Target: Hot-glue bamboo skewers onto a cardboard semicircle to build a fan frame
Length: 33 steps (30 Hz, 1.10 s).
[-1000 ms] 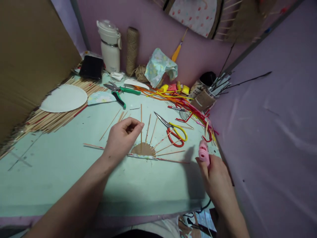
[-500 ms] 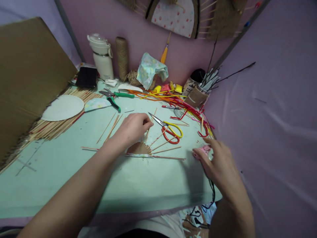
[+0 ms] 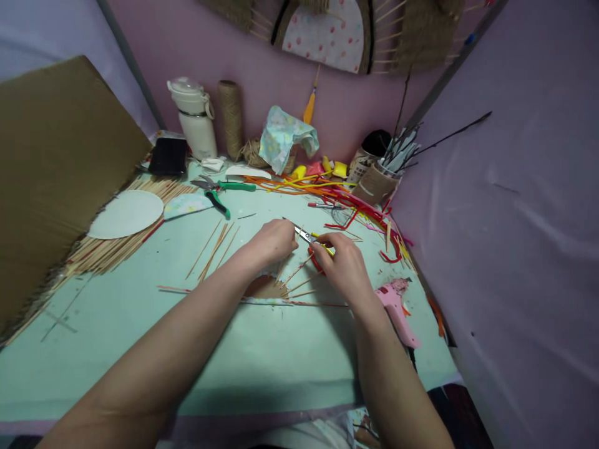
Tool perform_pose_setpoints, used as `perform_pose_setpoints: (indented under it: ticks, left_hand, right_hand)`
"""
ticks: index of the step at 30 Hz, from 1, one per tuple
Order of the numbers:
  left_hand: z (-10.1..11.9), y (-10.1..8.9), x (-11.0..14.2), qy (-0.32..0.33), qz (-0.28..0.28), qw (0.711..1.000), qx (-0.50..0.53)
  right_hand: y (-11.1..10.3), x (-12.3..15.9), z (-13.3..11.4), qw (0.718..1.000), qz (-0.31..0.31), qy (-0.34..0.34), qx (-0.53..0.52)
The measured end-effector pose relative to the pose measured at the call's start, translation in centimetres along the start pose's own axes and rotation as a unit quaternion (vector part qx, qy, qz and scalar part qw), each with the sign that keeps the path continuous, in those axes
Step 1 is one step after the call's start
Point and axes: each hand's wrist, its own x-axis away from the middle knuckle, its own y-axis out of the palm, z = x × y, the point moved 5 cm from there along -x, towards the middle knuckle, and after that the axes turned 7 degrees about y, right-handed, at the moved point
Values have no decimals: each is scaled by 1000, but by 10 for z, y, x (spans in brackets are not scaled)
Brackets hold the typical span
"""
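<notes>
A brown cardboard half-disc (image 3: 263, 288) with thin wooden sticks fanning out from it lies on the pale green table (image 3: 140, 337). My left hand (image 3: 271, 241) rests curled over the fan's top, fingers closed on a stick. My right hand (image 3: 340, 267) lies over the red and yellow scissors (image 3: 306, 236), fingers curled on their handles; only the blades and a bit of handle show. A pink glue gun (image 3: 397, 309) lies on the table just right of my right wrist.
Green-handled pliers (image 3: 219, 190), a white paper oval (image 3: 126, 213) on a heap of sticks, a white flask (image 3: 193, 117), a twine spool (image 3: 231, 117), coloured pipe cleaners (image 3: 327, 187) and a cup of sticks (image 3: 374, 181) crowd the back. Cardboard sheet (image 3: 56, 168) leans at left.
My right hand has laid the pink glue gun on the table and moved left onto the scissors. My left hand shifted right along the fan.
</notes>
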Motion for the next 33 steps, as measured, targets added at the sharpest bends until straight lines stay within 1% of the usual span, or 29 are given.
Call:
perform_pose_setpoints:
  ticks: [11, 19, 26, 33]
  left_hand:
    - [9, -1, 5, -11, -33, 999, -15]
    - [10, 4, 2, -4, -33, 999, -22]
    - [15, 2, 1, -1, -40, 999, -25]
    - [10, 7, -4, -11, -47, 998, -29]
  right_hand:
    - [3, 3, 6, 1000, -1, 11, 17]
    - [4, 4, 6, 999, -7, 16, 28]
    - [4, 5, 5, 999, -8, 16, 31]
    - [2, 6, 5, 999, -10, 20, 28]
